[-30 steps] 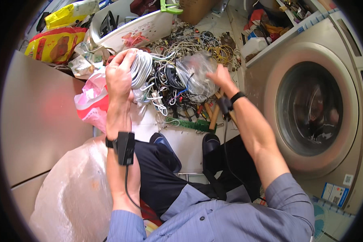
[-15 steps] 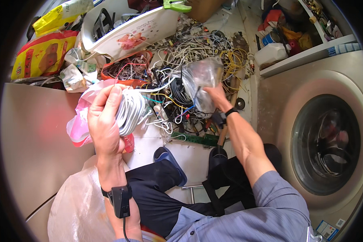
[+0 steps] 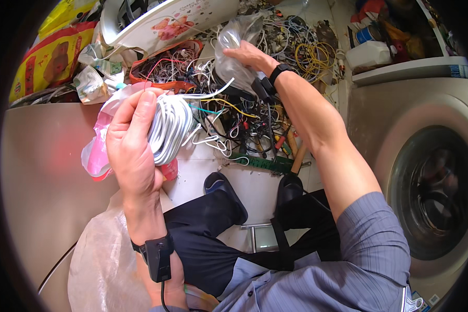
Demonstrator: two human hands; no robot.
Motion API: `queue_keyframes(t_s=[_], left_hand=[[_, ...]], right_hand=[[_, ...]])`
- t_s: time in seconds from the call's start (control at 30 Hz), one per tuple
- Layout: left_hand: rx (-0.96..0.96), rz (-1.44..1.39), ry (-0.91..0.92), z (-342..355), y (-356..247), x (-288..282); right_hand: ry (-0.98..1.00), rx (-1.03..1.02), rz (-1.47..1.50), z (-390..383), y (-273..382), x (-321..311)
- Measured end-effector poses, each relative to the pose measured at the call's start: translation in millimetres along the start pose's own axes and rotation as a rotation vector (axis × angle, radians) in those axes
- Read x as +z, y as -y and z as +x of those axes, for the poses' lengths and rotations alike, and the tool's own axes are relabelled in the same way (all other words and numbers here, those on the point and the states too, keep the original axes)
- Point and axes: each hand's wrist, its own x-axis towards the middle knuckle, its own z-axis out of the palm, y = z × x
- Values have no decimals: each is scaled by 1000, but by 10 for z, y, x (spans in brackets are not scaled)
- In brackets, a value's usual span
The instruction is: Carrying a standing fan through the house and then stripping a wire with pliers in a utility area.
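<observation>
Left hand (image 3: 132, 143) at 9 o'clock of frame centre, fingers curled tight round a white cable coil (image 3: 169, 127); pink bag (image 3: 101, 148) just behind the coil, at the hand's 9 o'clock. Right hand (image 3: 249, 54) at 12 o'clock, fingers closed on a clear bag (image 3: 231, 49), lying over the wire pile (image 3: 255, 112). Washer (image 3: 431, 182) at 3 o'clock. Shoes (image 3: 226, 195) at 6 o'clock of the pile, on the floor.
</observation>
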Motion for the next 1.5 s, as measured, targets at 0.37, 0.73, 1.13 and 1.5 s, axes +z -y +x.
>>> queue_keyframes(t_s=[0.37,0.73,1.13,1.5], left_hand=[[35,-145,63,32,24,306],[42,-81,93,-47,51,371],[60,-17,62,-22,78,367],[79,-73,97,-63,85,498]], right_hand=[[-931,6,86,-1531,-886,-305],[-540,478,1237,-1733,-277,1737],[271,93,919,-436,-8,214],[419,157,173,-1391,71,-309]])
